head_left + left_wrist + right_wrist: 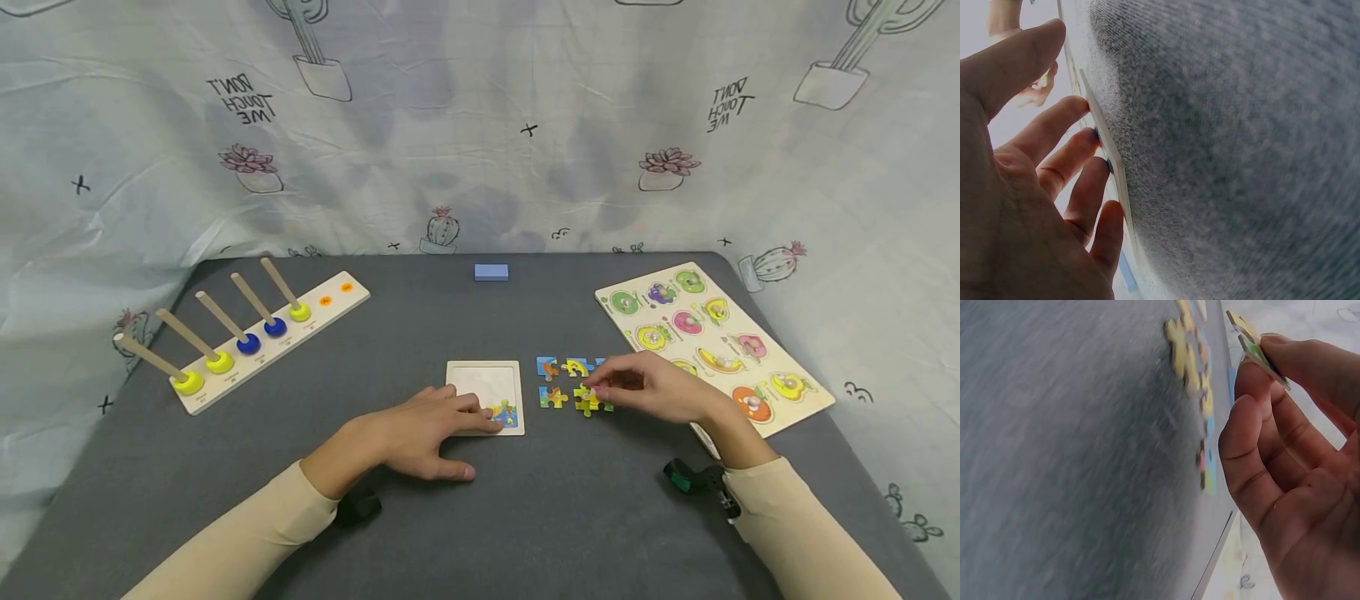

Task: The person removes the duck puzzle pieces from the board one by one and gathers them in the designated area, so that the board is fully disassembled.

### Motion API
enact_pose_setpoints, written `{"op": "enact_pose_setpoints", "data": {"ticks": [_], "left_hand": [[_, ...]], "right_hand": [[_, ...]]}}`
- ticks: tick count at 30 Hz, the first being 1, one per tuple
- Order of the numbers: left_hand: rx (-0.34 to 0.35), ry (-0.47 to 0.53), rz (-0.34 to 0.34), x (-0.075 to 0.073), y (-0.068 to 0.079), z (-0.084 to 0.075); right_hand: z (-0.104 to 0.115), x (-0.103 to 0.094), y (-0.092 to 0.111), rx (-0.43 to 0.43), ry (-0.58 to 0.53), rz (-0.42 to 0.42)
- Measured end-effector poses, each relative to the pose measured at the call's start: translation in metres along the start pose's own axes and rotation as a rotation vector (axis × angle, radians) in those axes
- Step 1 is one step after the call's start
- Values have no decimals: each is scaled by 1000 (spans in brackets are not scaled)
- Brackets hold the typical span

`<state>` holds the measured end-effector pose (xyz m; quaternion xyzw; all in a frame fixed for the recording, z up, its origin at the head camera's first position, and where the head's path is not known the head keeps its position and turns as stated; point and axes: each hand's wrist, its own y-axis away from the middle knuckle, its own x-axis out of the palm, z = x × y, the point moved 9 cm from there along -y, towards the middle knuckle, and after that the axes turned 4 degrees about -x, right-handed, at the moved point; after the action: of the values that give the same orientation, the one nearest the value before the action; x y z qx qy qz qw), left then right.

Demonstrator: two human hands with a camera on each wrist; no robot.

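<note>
My left hand (420, 433) lies palm down at the small wooden puzzle tray (483, 379), its fingertips over the lower part. Blue and yellow jigsaw pieces (507, 415) sit in the tray's lower right corner, partly hidden by the fingers. In the left wrist view the relaxed fingers (1088, 187) touch the tray's face and edge. To the right of the tray, my right hand (652, 387) pinches a jigsaw piece (1261, 357) between thumb and index finger, raised above the table. Beneath and beside it lie several loose pieces (552, 397), some covered by the hand.
A stacking board (255, 367) with wooden pegs and yellow and blue rings stands on the left. The fruit puzzle board (667, 333) lies at the right, partly under my right forearm. At the table's far edge is a small blue block (491, 272). A printed cloth (480, 125) hangs behind.
</note>
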<state>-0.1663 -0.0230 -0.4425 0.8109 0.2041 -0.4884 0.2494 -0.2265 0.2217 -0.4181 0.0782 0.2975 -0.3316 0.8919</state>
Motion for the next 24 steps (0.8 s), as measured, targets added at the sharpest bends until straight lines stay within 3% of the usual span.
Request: {"op": "enact_pose_setpoints", "data": {"ticks": [9,24], "left_hand": [[-13,-16,-5,1,0,1],[-16,1,-16,0,0,2]], "right_hand": [[-10,-5,14,-17,45,-4],[-16,-6,18,-25,98,-32]]}}
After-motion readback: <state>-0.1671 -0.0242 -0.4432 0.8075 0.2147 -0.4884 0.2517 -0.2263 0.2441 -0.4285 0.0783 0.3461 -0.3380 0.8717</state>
